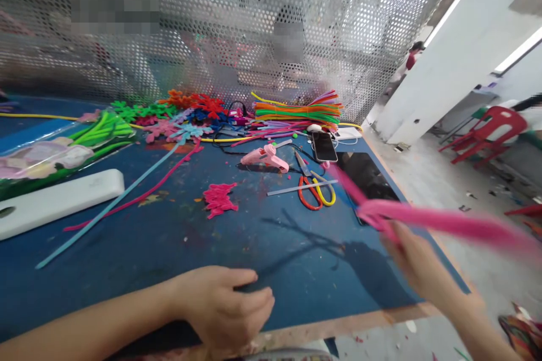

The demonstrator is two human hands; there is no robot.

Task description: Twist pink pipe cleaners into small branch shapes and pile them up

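In the head view my right hand point(417, 262) is raised over the table's right edge. It grips pink pipe cleaners point(449, 219), smeared by motion, which stretch out to both sides. My left hand point(232, 307) hovers by the near edge, its fingers loosely curled, the thumb apart and nothing visible in it. Ahead of it on the blue tabletop lies a pink fuzzy snowflake-like piece point(219, 199). Scissors point(311, 187) with red and yellow handles rest beyond, across a clear glue stick point(282, 190). Behind those sits a pink glue gun point(266, 158).
A phone point(324, 147) and a black tablet-like slab point(368, 175) lie at the right. Bundled pipe cleaners point(296, 113) and colourful fuzzy flower shapes point(169, 124) line the back, before a perforated metal screen point(254, 22). A white bar point(63, 200) and plastic-wrapped green pipe cleaners point(101, 130) occupy the left.
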